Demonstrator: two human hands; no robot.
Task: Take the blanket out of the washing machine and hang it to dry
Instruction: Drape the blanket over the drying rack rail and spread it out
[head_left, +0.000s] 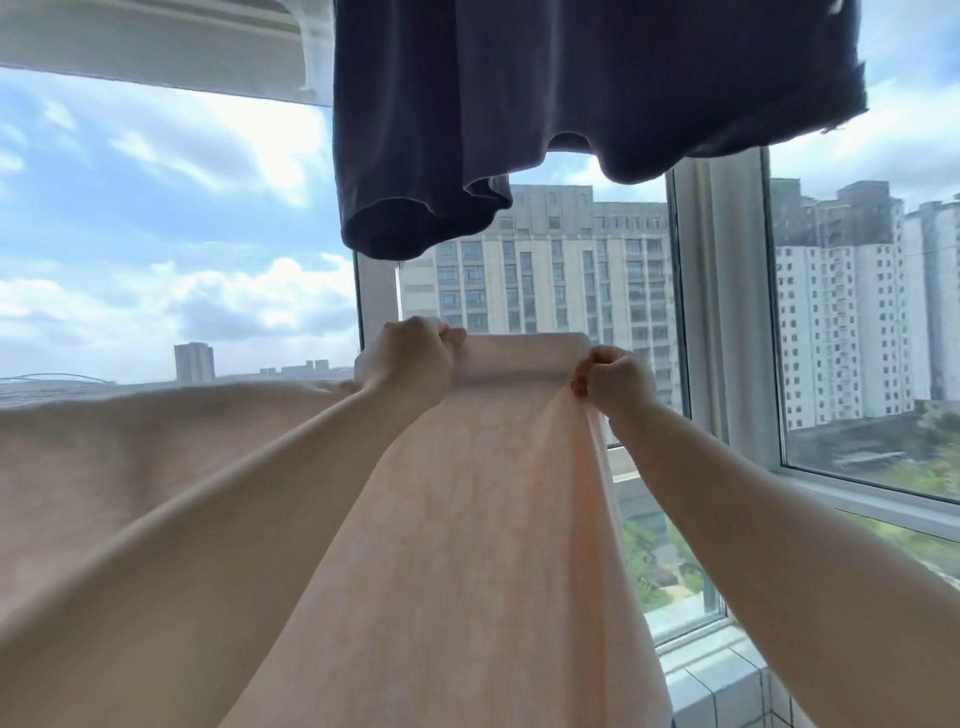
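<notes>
While both arms reach up toward the window (852, 452), the left hand (408, 358) and right hand (613, 382) each grip the blanket (467, 519) by its top edge. It stretches taut between the fists, under a dark garment (571, 93)

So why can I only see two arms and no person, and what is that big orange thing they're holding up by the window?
The camera sits on the person's head and looks forward, so you see what they see: only their own arms reaching out. There is just this one picture, from that head camera.

The orange thing is a blanket. The left hand and the right hand each grip its top edge, with the fingers curled round the cloth, and stretch it out between them. The rest of the blanket hangs down and spreads away to the left.

Above the hands, a dark garment already hangs up. Behind everything is a big window, with tall buildings and a cloudy sky outside. What the blanket will hang on is not visible here.
</notes>
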